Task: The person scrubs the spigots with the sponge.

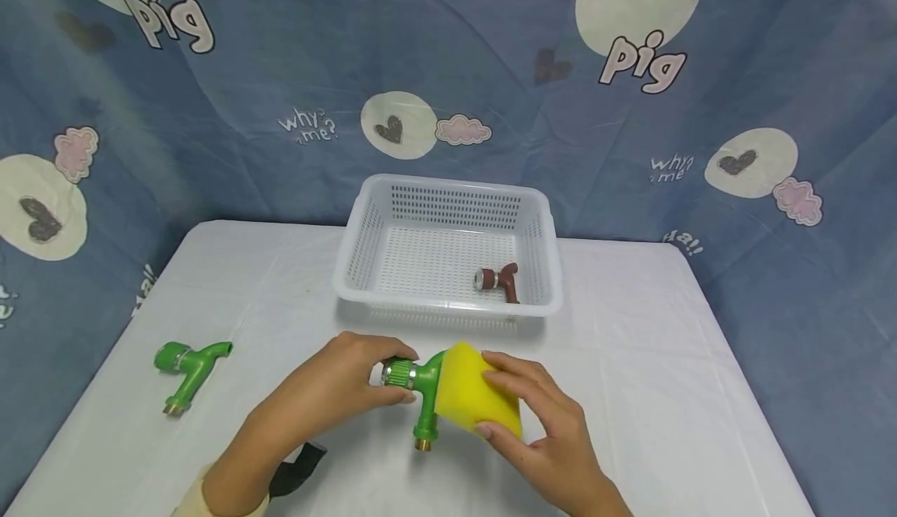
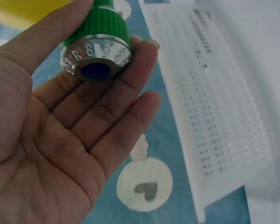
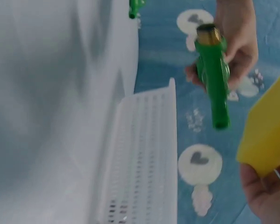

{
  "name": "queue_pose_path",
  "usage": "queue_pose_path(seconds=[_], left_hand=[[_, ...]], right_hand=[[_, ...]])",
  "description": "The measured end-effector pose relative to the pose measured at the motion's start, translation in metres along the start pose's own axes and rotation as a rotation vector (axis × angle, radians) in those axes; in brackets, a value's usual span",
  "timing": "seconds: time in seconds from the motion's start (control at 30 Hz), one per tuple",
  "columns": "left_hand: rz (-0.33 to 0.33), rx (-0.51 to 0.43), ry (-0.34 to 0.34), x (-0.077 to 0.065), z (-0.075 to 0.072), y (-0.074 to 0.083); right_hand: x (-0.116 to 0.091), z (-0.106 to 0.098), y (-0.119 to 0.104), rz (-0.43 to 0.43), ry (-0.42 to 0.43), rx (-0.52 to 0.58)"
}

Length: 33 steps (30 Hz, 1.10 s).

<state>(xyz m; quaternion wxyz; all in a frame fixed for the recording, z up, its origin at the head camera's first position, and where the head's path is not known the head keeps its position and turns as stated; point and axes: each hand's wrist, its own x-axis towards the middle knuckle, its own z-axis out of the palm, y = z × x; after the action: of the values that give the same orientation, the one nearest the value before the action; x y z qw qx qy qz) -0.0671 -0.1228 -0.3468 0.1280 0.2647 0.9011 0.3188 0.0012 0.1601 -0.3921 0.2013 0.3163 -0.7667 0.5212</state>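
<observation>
My left hand (image 1: 350,377) pinches a green tap (image 1: 427,385) by its ribbed collar, thumb below and fingers above. In the left wrist view the tap's silver end (image 2: 95,58) faces the palm. The tap's brass-tipped leg points down toward the table. My right hand (image 1: 554,431) holds a yellow sponge (image 1: 476,392) between thumb and fingers, at the tap's right side. From the head the sponge overlaps the spout; the right wrist view shows a gap between the sponge (image 3: 268,128) and the green tap (image 3: 214,79).
A white perforated basket (image 1: 448,307) stands at the back of the white-covered table (image 1: 666,392), with a brown tap (image 1: 506,279) in its right front corner. Another green tap (image 1: 192,369) lies at the left. A black strap (image 1: 297,470) shows by the left wrist.
</observation>
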Motion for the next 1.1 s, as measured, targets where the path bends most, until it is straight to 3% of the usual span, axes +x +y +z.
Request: queue_pose_path(seconds=[0.2, 0.27, 0.37, 0.7, 0.93, 1.1], left_hand=[[0.056, -0.098, -0.023, 0.005, 0.010, 0.000], [0.064, -0.125, -0.028, 0.005, 0.012, 0.001], [0.086, -0.154, -0.034, 0.006, 0.012, 0.001], [0.084, -0.213, -0.042, 0.007, 0.013, -0.001], [0.086, -0.241, -0.040, 0.007, 0.016, -0.003], [0.083, -0.239, 0.001, 0.006, 0.016, -0.004]], right_hand=[[0.012, 0.015, -0.007, -0.307, -0.016, -0.162], [0.013, 0.019, -0.006, -0.373, -0.018, -0.206], [0.011, 0.021, -0.004, -0.408, -0.037, -0.253], [0.002, 0.017, 0.002, -0.243, -0.110, -0.376], [-0.003, 0.008, 0.011, -0.126, -0.067, -0.360], [-0.005, 0.001, 0.018, -0.056, -0.011, -0.365]])
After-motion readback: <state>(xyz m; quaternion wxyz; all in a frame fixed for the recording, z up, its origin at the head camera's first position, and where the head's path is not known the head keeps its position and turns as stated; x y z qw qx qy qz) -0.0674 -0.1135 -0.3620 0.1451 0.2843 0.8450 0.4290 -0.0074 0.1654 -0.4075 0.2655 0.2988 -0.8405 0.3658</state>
